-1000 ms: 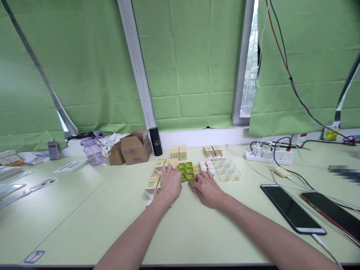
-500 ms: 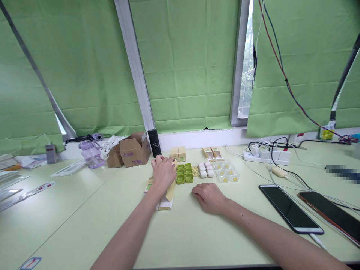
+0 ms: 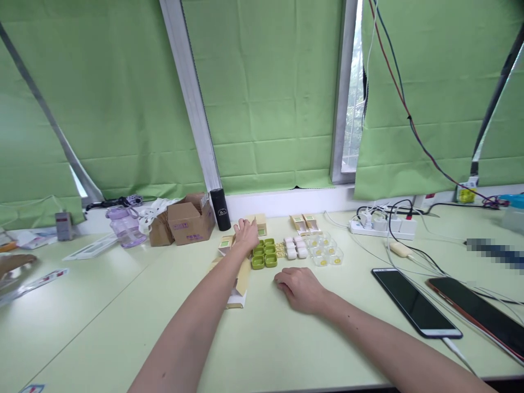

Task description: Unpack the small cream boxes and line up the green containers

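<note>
My left hand [image 3: 246, 234] reaches far across the table and covers one of the small upright tan boxes [image 3: 260, 224] near the window sill; its fingers curl over the box, though the grip itself is hidden. My right hand [image 3: 301, 289] rests on the table with fingers loosely curled, holding nothing, just in front of the green cases [image 3: 264, 254]. White cases [image 3: 295, 247] and clear cases with yellow dots [image 3: 326, 250] lie in rows to the right. Flat tan cartons [image 3: 241, 281] lie under my left forearm.
A black cylinder [image 3: 220, 209], brown cardboard boxes [image 3: 189, 220] and a purple bottle [image 3: 123, 225] stand at the back left. A power strip [image 3: 379, 225] with cables and two phones [image 3: 415, 302] lie to the right. Another person's hand [image 3: 14, 263] shows at the far left edge.
My left hand has moved away from the cartons and green cases toward the tan boxes at the back. My right hand has drawn back from the cases and rests on the table.
</note>
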`<action>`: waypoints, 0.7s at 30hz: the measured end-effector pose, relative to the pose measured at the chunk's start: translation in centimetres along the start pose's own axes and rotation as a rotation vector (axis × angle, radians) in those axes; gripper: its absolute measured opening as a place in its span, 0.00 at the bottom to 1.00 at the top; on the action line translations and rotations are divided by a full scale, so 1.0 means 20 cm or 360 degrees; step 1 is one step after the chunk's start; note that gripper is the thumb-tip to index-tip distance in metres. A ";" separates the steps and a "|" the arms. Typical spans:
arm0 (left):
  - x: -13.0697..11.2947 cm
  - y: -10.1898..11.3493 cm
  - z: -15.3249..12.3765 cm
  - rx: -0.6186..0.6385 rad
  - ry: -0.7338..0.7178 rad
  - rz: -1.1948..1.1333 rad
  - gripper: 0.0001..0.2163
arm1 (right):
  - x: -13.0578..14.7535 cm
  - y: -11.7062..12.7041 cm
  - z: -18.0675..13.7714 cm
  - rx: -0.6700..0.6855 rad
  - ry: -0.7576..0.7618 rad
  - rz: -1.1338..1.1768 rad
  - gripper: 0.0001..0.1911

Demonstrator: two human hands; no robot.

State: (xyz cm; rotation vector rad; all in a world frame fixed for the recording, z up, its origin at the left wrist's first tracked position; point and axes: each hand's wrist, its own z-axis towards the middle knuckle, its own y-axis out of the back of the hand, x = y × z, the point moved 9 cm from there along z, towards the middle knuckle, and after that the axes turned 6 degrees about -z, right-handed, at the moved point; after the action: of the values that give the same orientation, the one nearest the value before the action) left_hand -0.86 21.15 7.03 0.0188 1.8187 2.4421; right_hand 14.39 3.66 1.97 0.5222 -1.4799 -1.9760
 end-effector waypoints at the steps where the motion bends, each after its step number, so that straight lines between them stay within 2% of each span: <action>1: 0.00 -0.02 0.03 0.0009 0.0009 0.0003 0.29 | 0.00 0.00 0.00 -0.0008 0.0005 -0.0007 0.08; 4: 0.00 -0.04 0.10 0.0039 0.0022 0.0018 0.33 | 0.00 0.00 0.00 -0.0016 0.0003 -0.0016 0.08; 9: 0.00 -0.07 0.17 0.0108 0.0009 0.0040 0.23 | -0.01 -0.01 0.00 0.0004 0.0004 -0.0024 0.07; 15: -0.06 -0.07 0.18 0.0100 -0.0136 -0.0019 0.21 | -0.01 -0.01 0.00 0.0013 0.0006 -0.0002 0.08; 21: -0.07 -0.07 0.18 0.0093 -0.0077 -0.0139 0.18 | 0.00 0.00 0.00 0.0008 0.0026 -0.0013 0.07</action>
State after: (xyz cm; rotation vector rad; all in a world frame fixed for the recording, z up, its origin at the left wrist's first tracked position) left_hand 0.98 24.93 6.72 0.0027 1.8299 2.3096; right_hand 14.40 3.77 1.97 0.5460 -1.4753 -1.9704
